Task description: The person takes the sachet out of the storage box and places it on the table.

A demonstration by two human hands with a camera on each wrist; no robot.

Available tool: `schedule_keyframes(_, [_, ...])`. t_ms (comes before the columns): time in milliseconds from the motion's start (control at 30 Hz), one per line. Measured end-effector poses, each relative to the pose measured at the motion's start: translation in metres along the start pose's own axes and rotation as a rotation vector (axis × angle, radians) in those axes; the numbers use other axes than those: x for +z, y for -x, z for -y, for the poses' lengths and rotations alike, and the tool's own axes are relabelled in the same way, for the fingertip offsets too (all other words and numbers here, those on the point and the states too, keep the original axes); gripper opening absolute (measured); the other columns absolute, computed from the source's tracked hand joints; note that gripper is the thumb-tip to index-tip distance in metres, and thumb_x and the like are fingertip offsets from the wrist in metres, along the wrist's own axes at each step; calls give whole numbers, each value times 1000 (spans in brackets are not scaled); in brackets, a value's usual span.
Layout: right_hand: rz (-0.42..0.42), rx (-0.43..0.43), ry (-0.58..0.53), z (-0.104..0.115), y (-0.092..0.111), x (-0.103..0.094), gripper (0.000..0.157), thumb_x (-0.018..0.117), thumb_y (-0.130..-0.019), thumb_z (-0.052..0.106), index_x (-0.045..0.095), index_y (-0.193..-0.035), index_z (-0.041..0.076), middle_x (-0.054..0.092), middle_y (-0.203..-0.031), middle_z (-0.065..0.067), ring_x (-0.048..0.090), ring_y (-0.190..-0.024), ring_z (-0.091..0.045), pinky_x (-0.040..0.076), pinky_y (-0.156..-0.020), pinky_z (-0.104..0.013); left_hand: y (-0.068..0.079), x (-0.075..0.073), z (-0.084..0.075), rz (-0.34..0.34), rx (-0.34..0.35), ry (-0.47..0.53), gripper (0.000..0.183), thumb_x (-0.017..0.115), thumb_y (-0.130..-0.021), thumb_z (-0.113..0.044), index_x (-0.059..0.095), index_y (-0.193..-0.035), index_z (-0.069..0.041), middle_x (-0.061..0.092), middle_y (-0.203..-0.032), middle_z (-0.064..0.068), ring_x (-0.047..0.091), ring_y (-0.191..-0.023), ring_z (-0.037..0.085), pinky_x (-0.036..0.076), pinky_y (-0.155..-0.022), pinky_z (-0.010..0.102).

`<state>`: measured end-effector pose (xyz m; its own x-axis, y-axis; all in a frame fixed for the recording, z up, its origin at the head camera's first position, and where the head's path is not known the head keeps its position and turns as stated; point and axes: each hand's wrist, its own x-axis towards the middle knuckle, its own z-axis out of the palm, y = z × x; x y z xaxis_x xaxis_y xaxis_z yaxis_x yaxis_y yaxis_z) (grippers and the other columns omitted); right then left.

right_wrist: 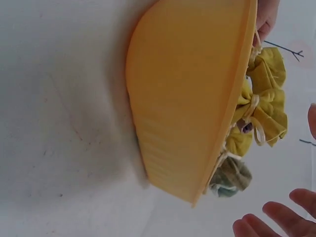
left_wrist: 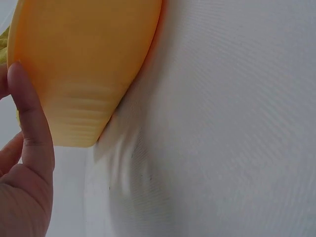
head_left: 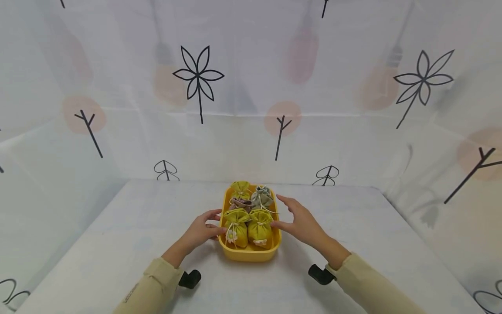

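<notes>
A yellow plastic basket [head_left: 251, 255] stands on the white surface, filled with several small drawstring pouches. Two mustard-yellow pouches [head_left: 236, 226] with pale flower trims sit at its front. Behind them are a mauve pouch [head_left: 240, 204], a grey-green pouch [head_left: 262, 197] and another yellow pouch [head_left: 240, 189]. My left hand [head_left: 201, 231] holds the basket's left rim, its thumb over the edge; part of its finger contact is hidden. On the right side, my right hand [head_left: 302, 220] has its fingers spread beside the basket, thumb near the rim. In the right wrist view, its fingers [right_wrist: 281, 217] stand apart from the pouches.
White cloth with printed flowers and twigs [head_left: 282, 131] hangs behind and at both sides. The white tabletop [head_left: 157, 209] extends around the basket. Each wrist bears a black device [head_left: 190, 279] below a beige sleeve [head_left: 154, 283].
</notes>
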<state>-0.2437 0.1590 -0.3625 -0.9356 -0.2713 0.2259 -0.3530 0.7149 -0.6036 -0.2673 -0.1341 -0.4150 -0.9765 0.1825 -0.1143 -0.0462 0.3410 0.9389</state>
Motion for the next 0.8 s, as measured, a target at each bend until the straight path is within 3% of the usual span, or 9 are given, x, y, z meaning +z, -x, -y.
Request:
schedule_keyframes(233, [35, -13, -122, 5, -6, 5, 73, 74, -79, 34, 43, -138, 6, 45, -136, -16, 48, -116, -40, 45, -90, -50, 2, 1, 1, -1, -9, 23, 74, 78, -76, -30, 42, -138, -13, 50, -123, 10, 62, -82, 18, 55, -71, 32])
schedule_keyframes(400, [56, 22, -199, 7, -10, 11, 67, 75, -78, 31, 48, -134, 6, 52, -130, -14, 53, -112, -35, 47, -89, -47, 2, 1, 1, -6, -11, 20, 74, 77, -76, -30, 42, -139, -14, 50, -124, 11, 62, -82, 18, 55, -71, 32])
schedule_keyframes(800, [80, 82, -262, 11, -17, 21, 46, 75, -80, 24, 61, -121, 7, 61, -117, -6, 59, -97, -24, 54, -75, -34, 0, 2, 3, -5, -11, 21, 74, 77, -76, -31, 42, -139, -14, 50, -125, 11, 62, -83, 17, 55, -72, 32])
